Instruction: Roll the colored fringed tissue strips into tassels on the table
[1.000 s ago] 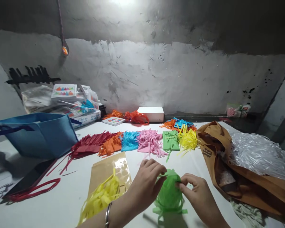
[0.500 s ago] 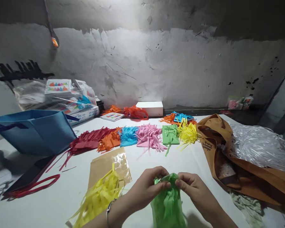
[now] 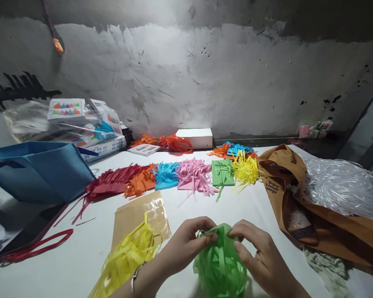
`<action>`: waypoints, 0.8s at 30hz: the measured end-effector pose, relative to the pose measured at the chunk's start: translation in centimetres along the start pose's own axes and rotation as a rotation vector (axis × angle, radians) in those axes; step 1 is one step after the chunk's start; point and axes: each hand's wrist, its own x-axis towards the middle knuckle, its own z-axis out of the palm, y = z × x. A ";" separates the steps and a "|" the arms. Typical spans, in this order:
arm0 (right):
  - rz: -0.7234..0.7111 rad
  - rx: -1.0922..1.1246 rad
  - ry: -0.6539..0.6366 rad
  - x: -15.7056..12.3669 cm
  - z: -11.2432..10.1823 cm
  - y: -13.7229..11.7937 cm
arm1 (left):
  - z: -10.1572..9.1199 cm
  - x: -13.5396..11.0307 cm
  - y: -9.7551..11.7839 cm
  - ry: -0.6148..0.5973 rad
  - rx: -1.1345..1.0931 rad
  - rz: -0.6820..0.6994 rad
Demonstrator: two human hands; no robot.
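My left hand [image 3: 186, 244] and my right hand [image 3: 258, 254] both pinch the top of a green fringed tissue-paper tassel [image 3: 220, 265] near the front of the white table [image 3: 261, 207]. Its strips hang down between my hands. A silver bangle sits on my left wrist. A yellow fringed tassel [image 3: 127, 258] lies just left of my left forearm, partly on a brown kraft bag with a clear window [image 3: 139, 217].
A row of cut fringed papers lies mid-table: red [image 3: 112, 184], orange [image 3: 139, 186], blue [image 3: 165, 174], pink [image 3: 194, 176], green [image 3: 222, 173], yellow [image 3: 245, 170]. A blue fabric bag [image 3: 37, 169] stands left, a brown bag [image 3: 301, 215] with white ribbon [image 3: 338, 186] right, a white box [image 3: 195, 138] at the wall.
The green tassel has been lifted and gathered at its top; both hands moved closer together on it. The view tilted down slightly.
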 end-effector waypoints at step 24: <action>0.279 0.098 0.148 0.1 3.0 -0.3 | 2.6 -2.0 -0.3 0.377 0.766 0.452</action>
